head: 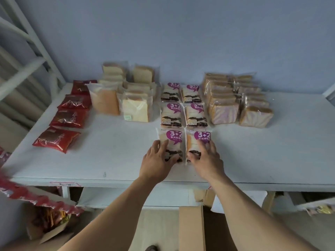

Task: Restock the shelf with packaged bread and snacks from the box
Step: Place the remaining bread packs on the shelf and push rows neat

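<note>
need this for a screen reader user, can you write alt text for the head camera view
Two bare hands, the left hand and right hand, each grip a purple-labelled bread pack at the front of a white shelf. Behind them stand more purple-labelled packs, with red snack packets to the left, plain sliced bread behind, and pink-swirled bread to the right.

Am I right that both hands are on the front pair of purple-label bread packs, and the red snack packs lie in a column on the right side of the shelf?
Not quite. In the head view the red snack packs lie on the left side of the shelf, not the right. The rest holds: left hand and right hand are on the front pair of purple-label bread packs.
</note>
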